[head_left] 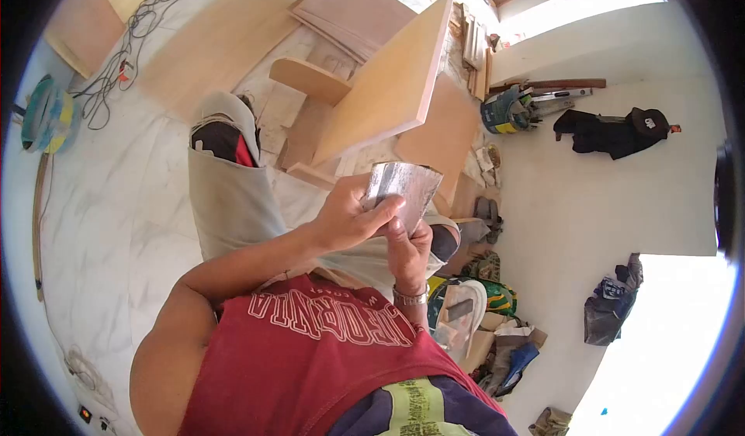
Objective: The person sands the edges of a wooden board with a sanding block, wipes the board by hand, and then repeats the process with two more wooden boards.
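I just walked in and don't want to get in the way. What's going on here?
A person is holding a shiny grey plate with both hands. The left hand grips its left side, thumb on the near face; the right hand, with a wristband on that wrist, holds its lower end. Beyond, a wooden panel stands tilted, clear of both hands, near a smaller board. More wooden sheets lie farther back.

Red shirt [287,366], front: "IFORNIA" in outlined caps (upside down from here; smaller line by it hard to read). Cap [660,129] w/ white logo, illeg.
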Demonstrator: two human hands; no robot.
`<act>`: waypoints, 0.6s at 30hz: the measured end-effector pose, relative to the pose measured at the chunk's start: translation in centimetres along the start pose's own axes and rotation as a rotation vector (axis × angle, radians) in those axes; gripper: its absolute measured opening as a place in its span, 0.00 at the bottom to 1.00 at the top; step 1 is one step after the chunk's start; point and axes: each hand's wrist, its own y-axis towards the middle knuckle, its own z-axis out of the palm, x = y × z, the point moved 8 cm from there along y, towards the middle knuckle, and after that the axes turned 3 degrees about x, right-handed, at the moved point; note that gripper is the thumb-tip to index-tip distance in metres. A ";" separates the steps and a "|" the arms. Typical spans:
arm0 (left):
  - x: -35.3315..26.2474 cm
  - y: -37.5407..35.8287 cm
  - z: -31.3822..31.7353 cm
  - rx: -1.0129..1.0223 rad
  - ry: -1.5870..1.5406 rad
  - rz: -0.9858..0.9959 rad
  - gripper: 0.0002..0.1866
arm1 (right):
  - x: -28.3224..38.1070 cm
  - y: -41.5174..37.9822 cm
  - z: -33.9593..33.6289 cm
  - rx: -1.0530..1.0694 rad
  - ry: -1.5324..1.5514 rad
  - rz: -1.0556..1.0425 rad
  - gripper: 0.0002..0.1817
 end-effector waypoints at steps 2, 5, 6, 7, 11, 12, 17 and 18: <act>-1.5 1.0 0.1 0.033 -0.016 -0.037 0.06 | 1.7 0.5 -0.9 -0.012 0.015 -0.039 0.16; -7.1 2.9 0.4 0.138 0.358 0.412 0.10 | 5.2 1.9 -3.3 0.057 -0.111 -0.172 0.45; -9.1 2.6 1.0 0.174 0.553 0.647 0.13 | 7.6 2.2 -2.9 0.073 0.012 -0.201 0.49; -9.8 2.5 1.9 0.260 0.696 0.676 0.13 | 10.5 2.4 -1.9 0.089 0.137 -0.228 0.54; -11.6 2.8 5.5 0.569 1.046 0.769 0.06 | 13.9 1.4 0.8 0.251 0.010 -0.030 0.64; -11.7 3.4 6.2 0.627 1.058 0.787 0.05 | 13.7 1.2 1.6 0.257 -0.032 0.041 0.67; -12.4 5.3 8.9 0.696 1.020 1.041 0.05 | 12.9 1.5 0.6 0.002 0.016 0.130 0.65; -12.6 6.0 9.0 0.671 0.968 1.068 0.09 | 11.6 1.5 -1.3 0.035 0.076 0.074 0.62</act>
